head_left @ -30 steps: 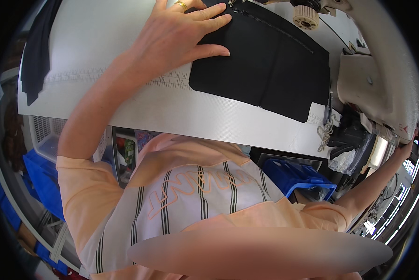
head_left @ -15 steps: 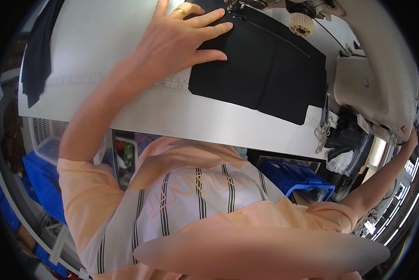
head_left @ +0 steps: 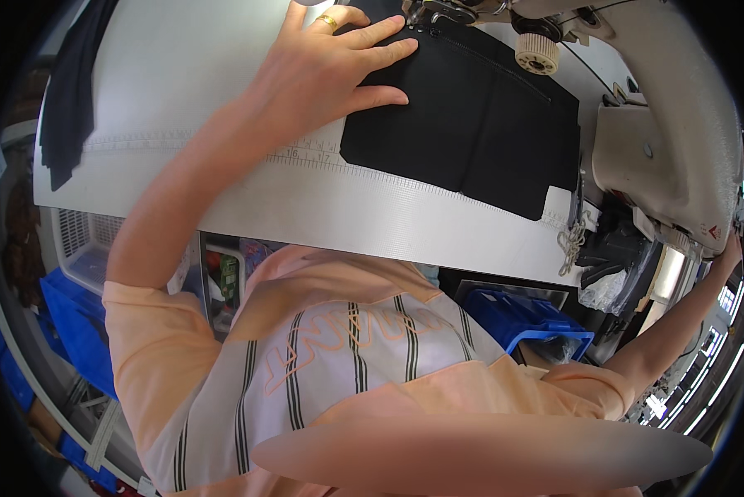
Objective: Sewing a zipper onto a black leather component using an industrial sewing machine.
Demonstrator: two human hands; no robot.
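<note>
My left hand (head_left: 330, 70), a gold ring on one finger, lies flat with fingers spread on a black fabric panel (head_left: 471, 124). Its fingertips rest just left of the sewing machine's needle area (head_left: 421, 16). A zipper (head_left: 496, 66) is set in the panel and slants from near the needle toward the right. At the far right, my right hand (head_left: 732, 247) reaches to the end of the sewing machine (head_left: 678, 157); its fingers are hidden there.
A dark fabric piece (head_left: 69, 99) hangs over the white table's left side. A printed ruler scale (head_left: 297, 155) runs along the tabletop (head_left: 339, 207). Blue bins (head_left: 525, 319) and a white basket (head_left: 82, 236) sit below. White cord (head_left: 572, 244) lies by the machine base.
My left hand and the panel's left edge have slid slightly to the right, toward the needle. My right hand stays at the machine's end.
</note>
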